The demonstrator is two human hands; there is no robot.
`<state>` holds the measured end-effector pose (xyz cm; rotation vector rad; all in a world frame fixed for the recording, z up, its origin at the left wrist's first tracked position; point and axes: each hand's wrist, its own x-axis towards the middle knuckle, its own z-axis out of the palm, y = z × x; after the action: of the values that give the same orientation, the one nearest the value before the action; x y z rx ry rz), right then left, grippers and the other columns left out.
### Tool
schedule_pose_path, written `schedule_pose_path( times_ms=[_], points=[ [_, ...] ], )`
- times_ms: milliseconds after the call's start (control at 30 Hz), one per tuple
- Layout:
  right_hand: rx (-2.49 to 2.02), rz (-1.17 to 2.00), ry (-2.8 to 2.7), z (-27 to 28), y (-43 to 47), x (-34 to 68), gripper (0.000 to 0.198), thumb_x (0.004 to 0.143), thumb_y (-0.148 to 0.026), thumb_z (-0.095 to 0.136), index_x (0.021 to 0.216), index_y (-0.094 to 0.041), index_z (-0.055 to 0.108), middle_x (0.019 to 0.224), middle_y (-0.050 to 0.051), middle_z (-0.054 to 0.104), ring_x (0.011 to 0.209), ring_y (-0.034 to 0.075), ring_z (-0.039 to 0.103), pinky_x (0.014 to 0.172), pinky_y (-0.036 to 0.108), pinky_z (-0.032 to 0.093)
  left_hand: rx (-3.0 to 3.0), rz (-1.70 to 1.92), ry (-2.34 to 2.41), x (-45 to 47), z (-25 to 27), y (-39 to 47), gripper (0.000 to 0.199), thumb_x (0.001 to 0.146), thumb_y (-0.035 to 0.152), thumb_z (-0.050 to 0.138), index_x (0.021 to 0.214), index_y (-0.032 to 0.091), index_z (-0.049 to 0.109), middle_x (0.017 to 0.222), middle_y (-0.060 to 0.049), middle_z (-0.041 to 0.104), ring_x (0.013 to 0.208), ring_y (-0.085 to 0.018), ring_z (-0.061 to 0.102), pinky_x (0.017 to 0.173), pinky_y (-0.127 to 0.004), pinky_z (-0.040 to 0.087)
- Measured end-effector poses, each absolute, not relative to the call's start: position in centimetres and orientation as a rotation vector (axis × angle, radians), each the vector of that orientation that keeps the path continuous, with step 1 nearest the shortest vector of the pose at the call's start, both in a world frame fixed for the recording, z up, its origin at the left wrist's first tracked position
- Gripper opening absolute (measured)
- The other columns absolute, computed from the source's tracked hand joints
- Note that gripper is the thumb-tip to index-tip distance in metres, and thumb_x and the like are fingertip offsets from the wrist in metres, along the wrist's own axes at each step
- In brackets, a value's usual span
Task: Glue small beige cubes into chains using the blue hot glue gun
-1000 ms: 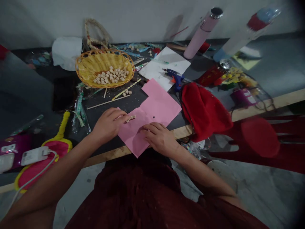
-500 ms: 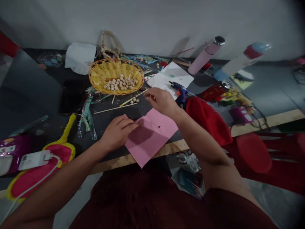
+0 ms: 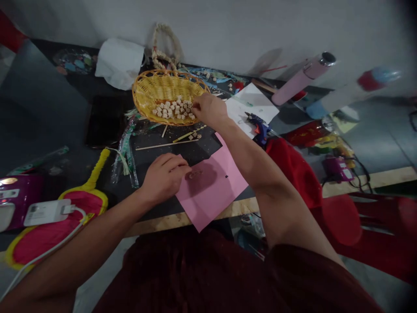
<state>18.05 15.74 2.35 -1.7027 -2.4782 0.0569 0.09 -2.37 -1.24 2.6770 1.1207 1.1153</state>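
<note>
My right hand (image 3: 210, 109) is over the right rim of a yellow wicker basket (image 3: 143, 89), its curled fingertips at the small pale wooden cubes (image 3: 171, 109) inside. Whatever those fingers pinch is hidden. Below, a sheet of pink paper (image 3: 208, 198) lies across the table's front edge, with a dark spot on it. My left hand (image 3: 165, 177) is at the paper's left edge, fingers curled and pressed together. Close to its fingertips are a few small, blurred bits (image 3: 196, 174) on the paper; what the left fingers grip cannot be made out.
Thin sticks (image 3: 166, 144) and a few loose cubes (image 3: 195, 136) lie before the basket. At right are a blue glue gun (image 3: 259, 126) on white paper, red cloth (image 3: 293, 167) and a pink flask (image 3: 302, 78). A phone (image 3: 106, 121) and a pink-and-yellow fan-shaped piece (image 3: 61, 226) are at left.
My right hand has moved up from above the pink paper to the basket's right side. My left hand stays by the paper's left edge. The camera view has shifted slightly.
</note>
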Motion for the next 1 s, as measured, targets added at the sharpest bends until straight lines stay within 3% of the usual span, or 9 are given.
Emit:
schedule_pose_path(
  times_ms=[300, 500, 600, 767, 1000],
  points=[
    [-1.648, 0.099, -2.397, 1.3, 17.5, 17.9, 0.014, 0.081, -0.024, 0.057, 0.088, -0.018, 0.068, 0.099, 0.011, 0.069, 0.088, 0.026, 0.062, 0.076, 0.040, 0.050, 2.545, 1.045, 1.230, 0.1, -1.6, -2.2, 0.027, 0.088, 0.011, 0.049, 0.091, 0.024, 0.073, 0.093, -0.003, 0.073, 0.087, -0.017, 0.061, 0.081, -0.034, 0.052],
    [-1.494, 0.241, -2.265, 1.9, 17.8, 19.9, 0.013, 0.084, -0.025, 0.056, 0.093, -0.018, 0.064, 0.097, 0.009, 0.069, 0.090, 0.022, 0.061, 0.083, 0.038, 0.050, 2.576, 1.034, 1.206, 0.1, -1.5, -2.2, 0.027, 0.088, 0.010, 0.050, 0.090, 0.023, 0.073, 0.092, -0.002, 0.072, 0.085, -0.016, 0.061, 0.081, -0.032, 0.051],
    [-1.390, 0.484, -2.102, 2.4, 17.7, 20.7, 0.011, 0.085, -0.026, 0.059, 0.092, -0.018, 0.061, 0.090, 0.006, 0.067, 0.083, 0.017, 0.061, 0.079, 0.034, 0.052, 2.601, 1.034, 1.197, 0.2, -1.4, -2.2, 0.026, 0.089, 0.010, 0.050, 0.090, 0.022, 0.073, 0.093, -0.002, 0.073, 0.087, -0.016, 0.061, 0.082, -0.032, 0.051],
    [-1.187, 1.086, -1.755, 2.2, 16.5, 21.4, 0.020, 0.088, -0.036, 0.061, 0.101, -0.020, 0.058, 0.085, 0.001, 0.065, 0.062, 0.008, 0.056, 0.058, 0.023, 0.052, 2.618, 1.041, 1.176, 0.1, -1.5, -2.2, 0.024, 0.087, 0.008, 0.053, 0.090, 0.021, 0.073, 0.094, -0.003, 0.073, 0.088, -0.017, 0.060, 0.082, -0.032, 0.051],
    [-1.089, 1.482, -1.508, 2.6, 14.0, 21.6, 0.031, 0.083, -0.043, 0.070, 0.102, -0.020, 0.060, 0.088, 0.000, 0.067, 0.057, 0.004, 0.055, 0.050, 0.015, 0.047, 2.610, 1.003, 1.187, 0.1, -1.9, -2.3, 0.025, 0.087, 0.010, 0.051, 0.090, 0.022, 0.074, 0.094, -0.003, 0.073, 0.088, -0.018, 0.061, 0.083, -0.033, 0.052]
  ],
)
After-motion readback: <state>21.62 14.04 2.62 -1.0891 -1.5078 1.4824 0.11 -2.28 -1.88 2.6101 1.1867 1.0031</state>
